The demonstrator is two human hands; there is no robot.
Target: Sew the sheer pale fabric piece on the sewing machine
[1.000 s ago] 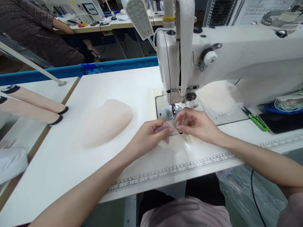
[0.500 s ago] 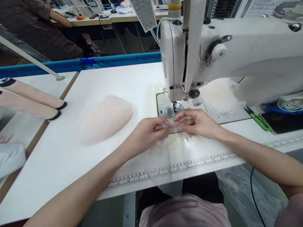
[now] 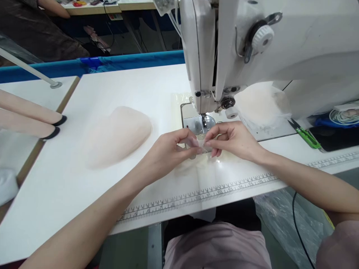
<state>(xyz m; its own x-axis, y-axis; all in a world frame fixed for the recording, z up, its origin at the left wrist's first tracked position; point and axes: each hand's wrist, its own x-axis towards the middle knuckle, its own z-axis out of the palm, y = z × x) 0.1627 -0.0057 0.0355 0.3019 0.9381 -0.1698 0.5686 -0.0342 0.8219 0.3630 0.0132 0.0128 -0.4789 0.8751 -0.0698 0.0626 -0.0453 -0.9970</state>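
Observation:
Just in front of the sewing machine's needle plate (image 3: 192,125), my left hand (image 3: 175,151) and my right hand (image 3: 231,140) meet over the table. Between their fingertips is a small piece of thin, see-through whitish fabric (image 3: 201,144). Thumb and fingers of my left hand are closed on its left side, and the right hand pinches the right side. The presser foot (image 3: 204,120) stands just beyond my fingertips, and the fabric is apart from it. Part of the fabric is hidden behind my fingers.
The sewing machine head (image 3: 204,56) rises over the right half. A sheer beige fabric piece (image 3: 120,134) lies on the left of the white table (image 3: 92,89). Green thread snips (image 3: 307,137) lie at right. A printed ruler (image 3: 196,200) follows the front edge. Another person's arm (image 3: 54,7) shows behind.
The view has tilted down and come closer to the table. My hands stay together on the fabric, the fingertips slightly shifted, and the long wispy strip hanging below them no longer shows.

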